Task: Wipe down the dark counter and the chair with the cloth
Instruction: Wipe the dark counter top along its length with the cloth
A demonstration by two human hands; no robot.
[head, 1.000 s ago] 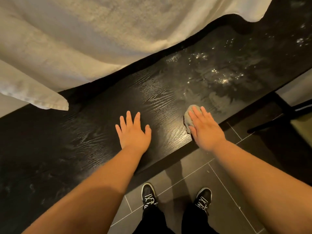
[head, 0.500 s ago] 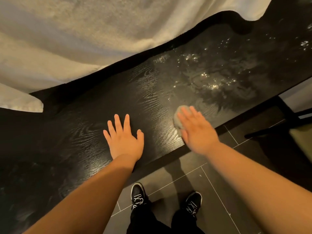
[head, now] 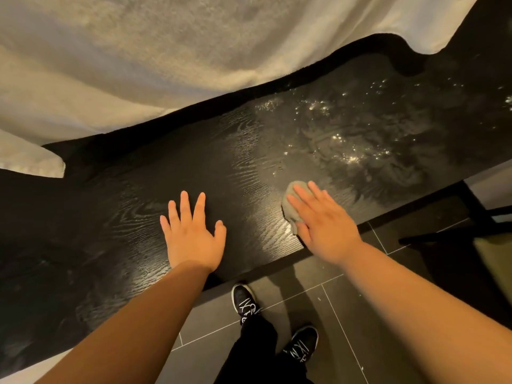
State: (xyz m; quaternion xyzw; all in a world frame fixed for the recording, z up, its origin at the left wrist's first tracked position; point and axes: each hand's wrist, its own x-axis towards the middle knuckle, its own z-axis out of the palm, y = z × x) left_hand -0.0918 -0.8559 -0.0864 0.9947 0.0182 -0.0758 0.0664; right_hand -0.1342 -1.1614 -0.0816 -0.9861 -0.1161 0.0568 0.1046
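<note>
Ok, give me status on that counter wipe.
Left hand open, flat on the dark counter. Right hand open, pressing the cloth near the front edge. Wet droplets glisten to its right. White fabric drapes along the back edge.

No text, label, brand, number or sign could be read, white marks on the black shoes at the near edge too blurred to tell as letters, dark table showed only wood grain

glossy wood-grain counter, soft grey cloth
</note>
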